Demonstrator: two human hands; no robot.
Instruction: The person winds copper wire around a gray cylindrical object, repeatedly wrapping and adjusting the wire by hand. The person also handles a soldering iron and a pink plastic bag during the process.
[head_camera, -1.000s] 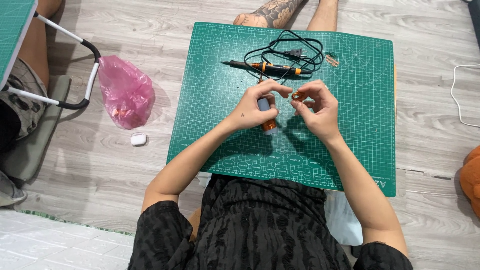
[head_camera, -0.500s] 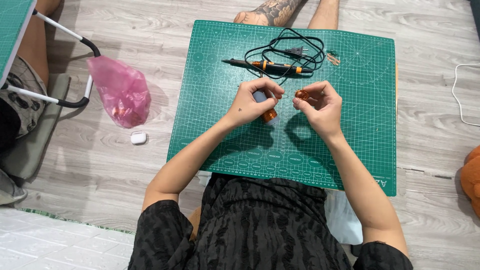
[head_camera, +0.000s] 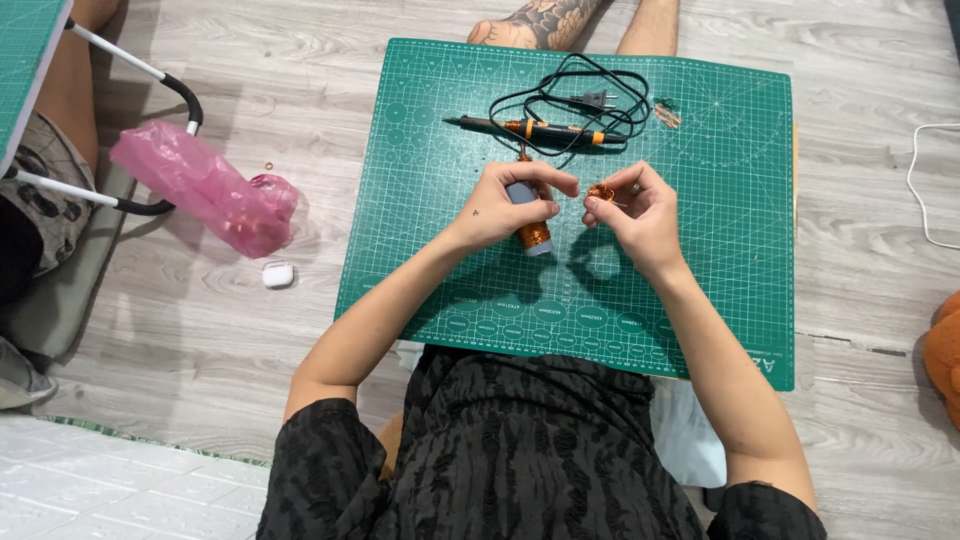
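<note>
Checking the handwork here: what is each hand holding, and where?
Left hand holds a copper-wire spool around its upper body; right hand pinches a small copper coil at its fingertips.

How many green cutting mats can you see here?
2. One large green cutting mat lies on the floor under the left hand and right hand. A second mat's corner shows at the top left; most of it is out of frame.

green cutting mat (head_camera: 720, 300), soldering iron (head_camera: 530, 128); wood floor (head_camera: 250, 90)
</note>
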